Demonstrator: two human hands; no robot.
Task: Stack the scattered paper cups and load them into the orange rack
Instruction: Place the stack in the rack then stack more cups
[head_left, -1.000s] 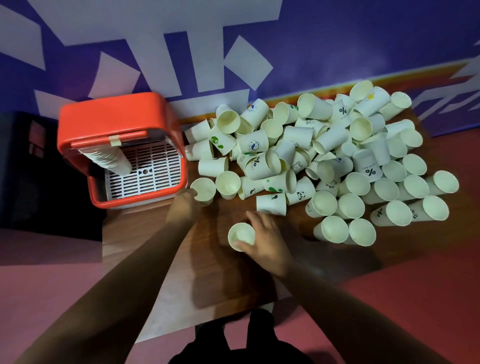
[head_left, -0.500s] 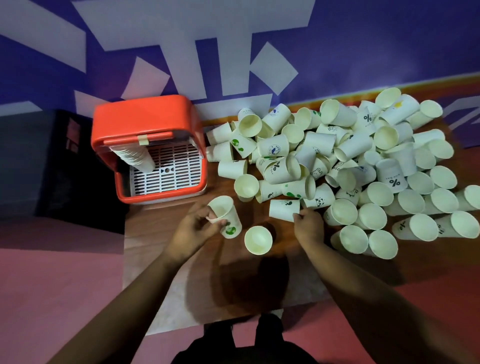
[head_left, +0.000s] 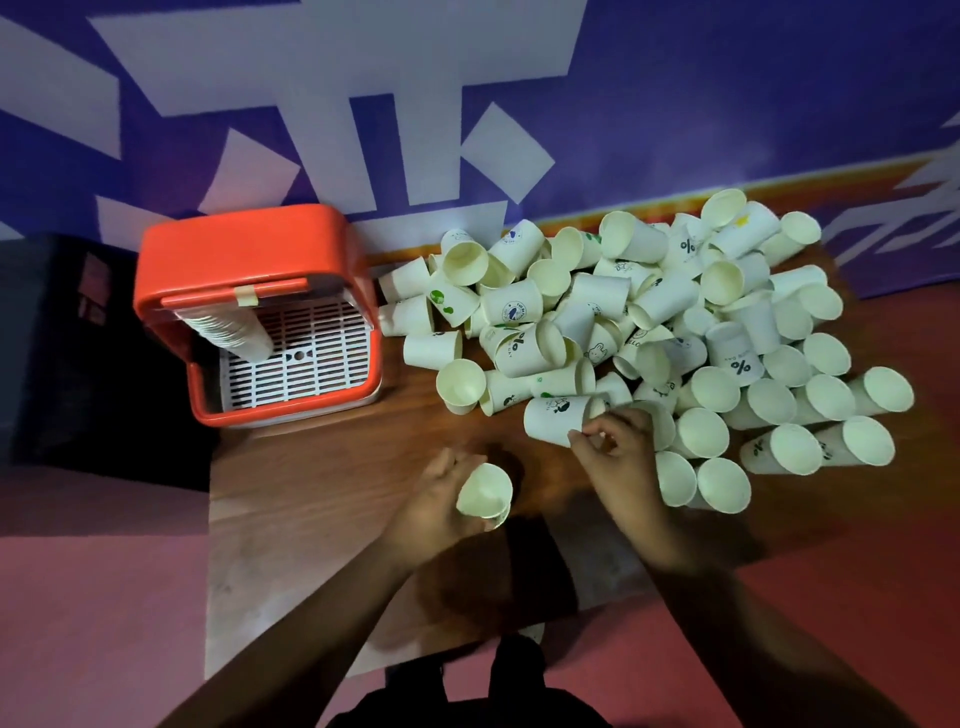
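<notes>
Half a second ago the left grip (head_left: 436, 501) held a single green-marked cup beside a cup that stood alone on the bench (head_left: 311, 519). Now that lone cup is gone from the wood, and the left grip is clenched round a nested pair of cups (head_left: 484, 491), mouth turned up toward the camera, with a second rim showing just under the first. The right grip (head_left: 621, 457), which was only reaching at the edge of the heap, now pinches the rim of a lying cup (head_left: 553, 420) with a dark print, thumb and forefinger closed on its near edge while the cup rests on its side on the bench. The two grips lie near each other, the nested pair just to the left of the right grip and nearer the person. Beyond and to the right of the right grip spreads the pile of loose cups (head_left: 670, 306), tumbled over one another, several pressing against the lying cup and crowding the fingers from behind. One open-mouthed cup (head_left: 460, 385) lies just beyond the left grip. Farther off to the left of that grip stands the orange rack (head_left: 249, 244), well apart from both grips, with a slanted stack of cups (head_left: 231, 330) already inside it over a white grille (head_left: 306, 358). A black box (head_left: 78, 353) sits left of the rack, and a purple wall (head_left: 727, 104) with white shapes rises behind the bench.
</notes>
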